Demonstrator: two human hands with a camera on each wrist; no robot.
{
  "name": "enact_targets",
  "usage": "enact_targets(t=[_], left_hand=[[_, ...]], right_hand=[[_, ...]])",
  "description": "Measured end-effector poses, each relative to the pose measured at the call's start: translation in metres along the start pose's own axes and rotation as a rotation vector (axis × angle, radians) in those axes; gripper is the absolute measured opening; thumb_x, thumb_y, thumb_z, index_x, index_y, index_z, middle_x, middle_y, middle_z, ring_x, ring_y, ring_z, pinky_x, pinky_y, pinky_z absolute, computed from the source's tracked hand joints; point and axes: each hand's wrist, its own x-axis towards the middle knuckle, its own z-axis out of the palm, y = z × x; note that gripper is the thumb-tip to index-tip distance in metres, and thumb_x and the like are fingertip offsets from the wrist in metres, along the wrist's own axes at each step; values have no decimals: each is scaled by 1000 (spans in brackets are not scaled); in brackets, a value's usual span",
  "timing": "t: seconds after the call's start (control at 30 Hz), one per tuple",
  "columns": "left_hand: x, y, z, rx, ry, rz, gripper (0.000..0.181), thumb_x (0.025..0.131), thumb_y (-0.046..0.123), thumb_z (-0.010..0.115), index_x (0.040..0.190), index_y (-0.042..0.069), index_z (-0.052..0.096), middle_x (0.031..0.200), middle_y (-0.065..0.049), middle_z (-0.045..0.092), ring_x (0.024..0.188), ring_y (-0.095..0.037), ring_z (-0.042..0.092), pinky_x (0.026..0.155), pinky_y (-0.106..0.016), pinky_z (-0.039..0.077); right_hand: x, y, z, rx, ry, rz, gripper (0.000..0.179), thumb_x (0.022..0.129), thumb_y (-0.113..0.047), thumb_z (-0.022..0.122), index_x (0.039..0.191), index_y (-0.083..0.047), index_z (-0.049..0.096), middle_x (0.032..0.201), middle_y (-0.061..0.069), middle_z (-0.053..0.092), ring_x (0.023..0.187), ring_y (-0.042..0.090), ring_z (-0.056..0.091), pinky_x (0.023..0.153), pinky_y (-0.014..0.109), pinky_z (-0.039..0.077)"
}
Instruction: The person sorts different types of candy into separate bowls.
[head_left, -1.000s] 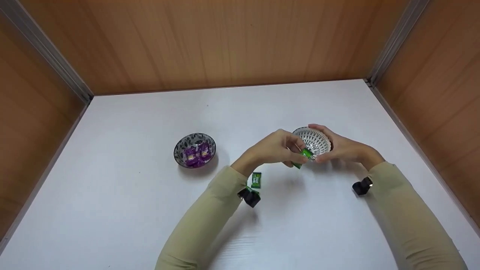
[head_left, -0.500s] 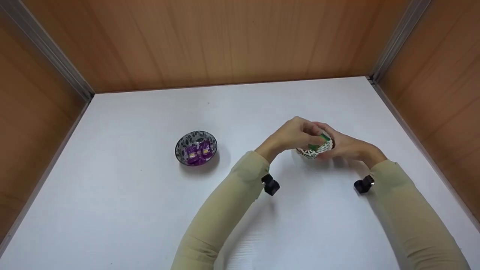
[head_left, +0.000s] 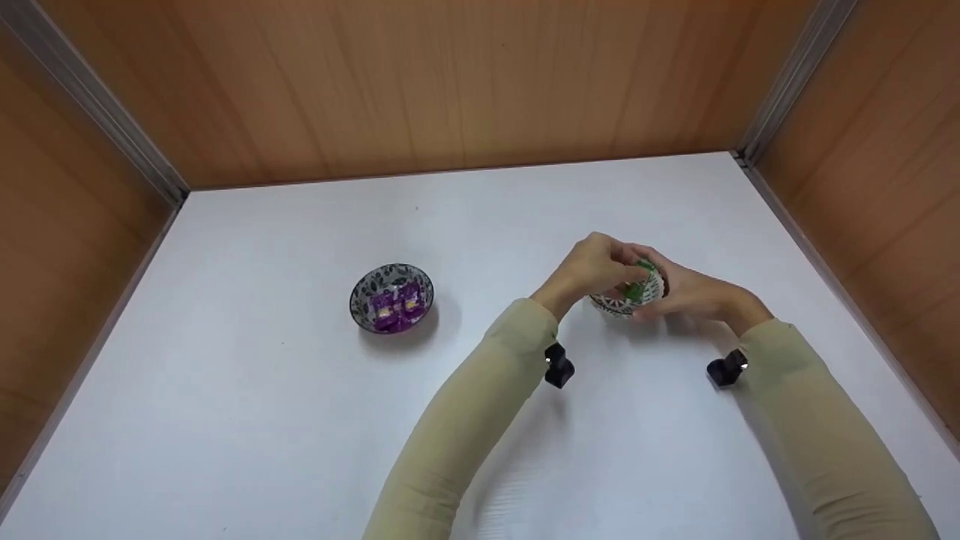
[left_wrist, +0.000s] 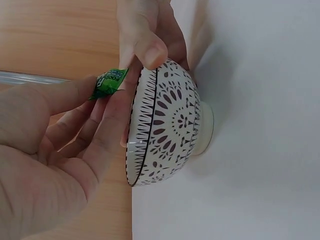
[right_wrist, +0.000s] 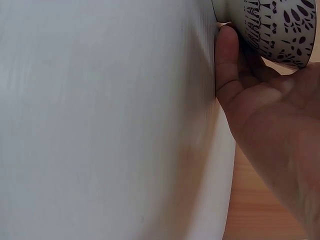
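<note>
A brown wood-grained panel (head_left: 75,232) walls the left side, with a grey metal strip (head_left: 97,101) running down the far left corner. The smooth, matt white tabletop (head_left: 225,390) spreads widely from there to the leaf-patterned bowl (head_left: 361,298), round and dark-rimmed, which holds shiny purple packets (head_left: 397,309). A stretch of white surface separates this bowl from the left arm, in a creased, pale green-beige sleeve (head_left: 465,427) with a black wrist device (head_left: 559,367).

The left hand (head_left: 589,268) pinches a small, crinkled green packet (left_wrist: 107,84) between thumb and fingers at the mouth of the white bowl (left_wrist: 172,122). This one is glossy and round, with a plain foot and dark petal shapes outside. Green wrapping shows within its rim from above; how many pieces, I cannot tell.

The right hand (head_left: 694,296) grips the white bowl from its right side, fingers and thumb curved round it. White tabletop continues beyond it to the right edge and to the far edge, where another wood-grained panel (head_left: 450,82) rises.
</note>
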Motion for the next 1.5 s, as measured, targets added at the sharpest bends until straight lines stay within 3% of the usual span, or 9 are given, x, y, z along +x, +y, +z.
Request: enact_targets(t=[0.13, 0.33, 0.6, 0.87, 1.1, 1.27, 1.37, 1.5], left_hand=[[2, -6, 1, 3, -7, 7, 8, 95, 16, 74, 98, 9, 73, 94, 1, 69, 82, -12, 68, 66, -22, 59], [2, -10, 1, 62, 12, 43, 23, 96, 17, 72, 117, 8, 72, 109, -2, 69, 94, -11, 64, 73, -24, 58], [0, -10, 0, 72, 12, 20, 11, 94, 18, 75, 103, 13, 71, 100, 1, 68, 91, -11, 63, 70, -21, 57], [-7, -12, -9, -15, -22, 9, 14, 94, 18, 75, 106, 11, 71, 98, 0, 68, 89, -13, 66, 68, -25, 60], [-23, -23, -29, -124, -113, 34, 29, 97, 14, 72, 121, 0, 66, 102, -8, 68, 101, -33, 70, 71, -36, 62], [-38, -40, -50, -184, -124, 33, 30, 97, 14, 71, 122, -1, 66, 106, -11, 68, 108, -41, 66, 71, -38, 63], [-51, -51, -64, -179, -124, 14, 29, 97, 16, 71, 122, 2, 66, 108, -11, 66, 110, -42, 64, 73, -37, 62], [-70, -72, -79, -124, -127, -28, 30, 96, 18, 73, 122, 5, 66, 111, -11, 66, 107, -38, 64, 75, -36, 62]], right_hand=[[0, -1, 2, -14, 8, 11, 111, 80, -20, 87, 161, -33, 13, 148, 10, 41, 129, 30, 44, 106, 39, 39], [-2, -2, 3, -12, 17, 21, 110, 81, -21, 87, 161, -35, 13, 145, 12, 44, 125, 30, 47, 104, 36, 40], [1, 0, 3, 5, 12, -4, 110, 81, -18, 87, 161, -34, 14, 146, 11, 40, 123, 32, 47, 100, 32, 44], [5, 3, 0, -13, 4, 11, 109, 81, -21, 86, 161, -36, 13, 147, 12, 39, 126, 32, 45, 102, 36, 41], [4, 3, -1, -19, 18, 14, 110, 80, -21, 87, 161, -36, 15, 153, 9, 32, 129, 33, 43, 103, 39, 40], [3, 1, 0, -13, 36, 4, 110, 80, -21, 87, 162, -33, 15, 158, 7, 30, 136, 33, 36, 112, 51, 27], [2, 2, -1, -18, 47, -2, 111, 79, -22, 88, 162, -32, 14, 158, 7, 29, 139, 33, 32, 114, 57, 21], [3, 4, -1, -14, 46, -7, 111, 79, -20, 88, 162, -32, 15, 157, 7, 30, 139, 33, 31, 113, 57, 22]])
